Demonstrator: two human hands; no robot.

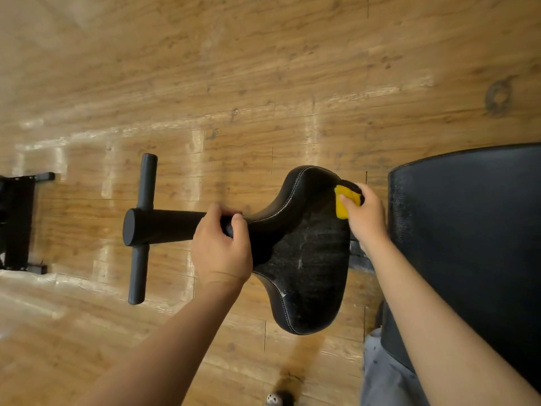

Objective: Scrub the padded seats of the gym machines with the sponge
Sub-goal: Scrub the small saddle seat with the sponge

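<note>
Both hands work the black padded seat [307, 259]: the left hand [221, 247] curls round its narrow front, while the right hand [366, 213] pinches the yellow sponge [345, 203] against its far back edge.

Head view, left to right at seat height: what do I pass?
Black frame, T-shaped padded bar, left hand gripping it, padded seat, sponge in the right hand, back pad.

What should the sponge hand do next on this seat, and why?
Probably the right hand should drag the sponge from the far edge of the seat back toward the person across its wide part: whitish streaks cover that surface, and the left hand grips the narrow end, steadying it.
</note>
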